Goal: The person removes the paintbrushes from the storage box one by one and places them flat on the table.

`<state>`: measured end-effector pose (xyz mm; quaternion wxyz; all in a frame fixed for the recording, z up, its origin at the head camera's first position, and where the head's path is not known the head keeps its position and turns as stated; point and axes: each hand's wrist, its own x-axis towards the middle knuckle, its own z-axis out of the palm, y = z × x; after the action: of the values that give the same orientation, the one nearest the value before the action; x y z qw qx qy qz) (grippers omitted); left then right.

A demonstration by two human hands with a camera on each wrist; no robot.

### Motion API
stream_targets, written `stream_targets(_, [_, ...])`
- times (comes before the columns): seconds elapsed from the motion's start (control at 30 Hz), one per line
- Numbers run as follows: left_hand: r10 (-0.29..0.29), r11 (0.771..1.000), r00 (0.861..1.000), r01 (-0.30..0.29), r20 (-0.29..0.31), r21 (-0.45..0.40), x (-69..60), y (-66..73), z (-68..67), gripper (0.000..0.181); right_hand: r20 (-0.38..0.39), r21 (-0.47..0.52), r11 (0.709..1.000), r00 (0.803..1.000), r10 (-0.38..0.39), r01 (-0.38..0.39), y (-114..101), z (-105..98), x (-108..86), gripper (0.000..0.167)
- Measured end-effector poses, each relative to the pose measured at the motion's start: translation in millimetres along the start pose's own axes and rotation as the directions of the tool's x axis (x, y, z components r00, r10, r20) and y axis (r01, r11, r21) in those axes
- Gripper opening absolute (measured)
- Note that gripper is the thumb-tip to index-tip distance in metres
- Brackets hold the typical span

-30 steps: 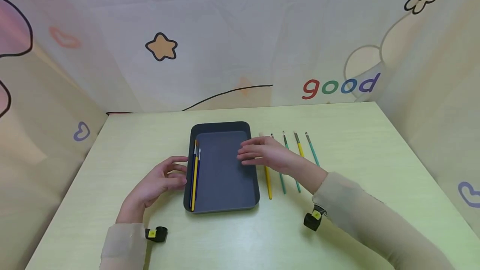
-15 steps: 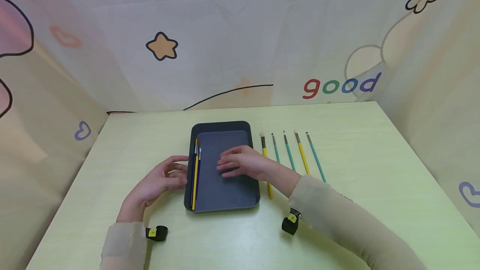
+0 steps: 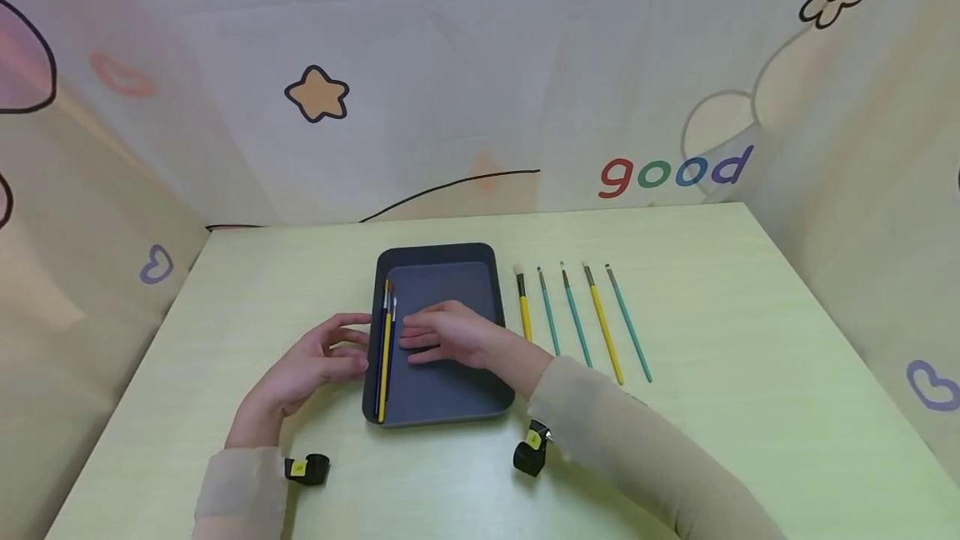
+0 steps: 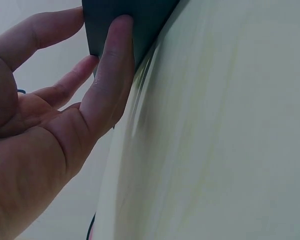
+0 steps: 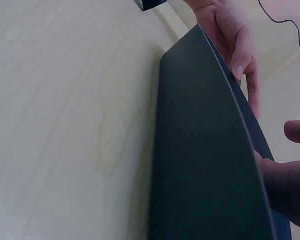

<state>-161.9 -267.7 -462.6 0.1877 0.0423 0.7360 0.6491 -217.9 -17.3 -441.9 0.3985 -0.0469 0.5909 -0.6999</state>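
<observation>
A dark grey tray [image 3: 461, 398] lies on the table with several paintbrushes along its inner left side, a yellow-handled paintbrush [image 3: 386, 365] and dark blue ones [image 3: 392, 357] among them. Over the tray's middle, just right of these brushes, is my right hand [image 3: 453, 336], fingers extended and nothing seen in them. Its fingertips are mostly hidden behind the tray wall in the right wrist view. At the tray's left wall, my left hand [image 3: 315, 365] rests its fingertips and thumb against the outside, as the left wrist view also shows on the tray side [image 4: 125, 30].
Right of the tray, several paintbrushes lie side by side on the table: a thick yellow paintbrush [image 3: 524, 307], teal paintbrushes [image 3: 576, 315], and another yellow paintbrush [image 3: 603, 323]. My right forearm sleeve [image 3: 600, 407] passes in front of their lower ends. A printed curtain [image 3: 450, 65] stands behind the table.
My right hand has travelled left across the tray, from its right rim toward the brushes inside. The brushes on the table have come into fuller view. My left hand has stayed at the tray's side.
</observation>
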Motion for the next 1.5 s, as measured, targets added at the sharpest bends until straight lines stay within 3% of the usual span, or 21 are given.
stream_targets(0.23, [-0.008, 1.0, 1.0, 0.008, -0.003, 0.006, -1.2, 1.1, 1.0, 0.069, 0.019, 0.048, 0.999, 1.0, -0.001, 0.0, 6, 7, 7.8, 0.041])
stream_targets(0.67, [0.02, 1.0, 1.0, -0.02, 0.013, 0.006, 0.6, -0.6, 0.5, 0.069, -0.056, 0.025, 1.0, 0.998, -0.012, 0.013, 12, 10, 12.5, 0.041])
stream_targets(0.93, [0.021, 1.0, 1.0, -0.021, 0.012, 0.008, 0.6, -0.7, 0.3, 0.069, -0.052, 0.038, 0.999, 0.998, -0.037, 0.039, 18, 14, 16.1, 0.041])
stream_targets(1.3, [0.009, 0.999, 1.0, -0.009, 0.011, 0.034, -3.4, 2.1, -0.5, 0.068, -0.035, -0.106, 0.987, 0.992, -0.124, 0.12, 26, 29, 17.4, 0.039])
stream_targets(1.5, [0.011, 1.0, 1.0, -0.011, 0.015, 0.025, -2.2, 1.5, 0.1, 0.068, -0.116, -0.129, 0.983, 0.982, -0.149, 0.134, 31, 39, 16.6, 0.037])
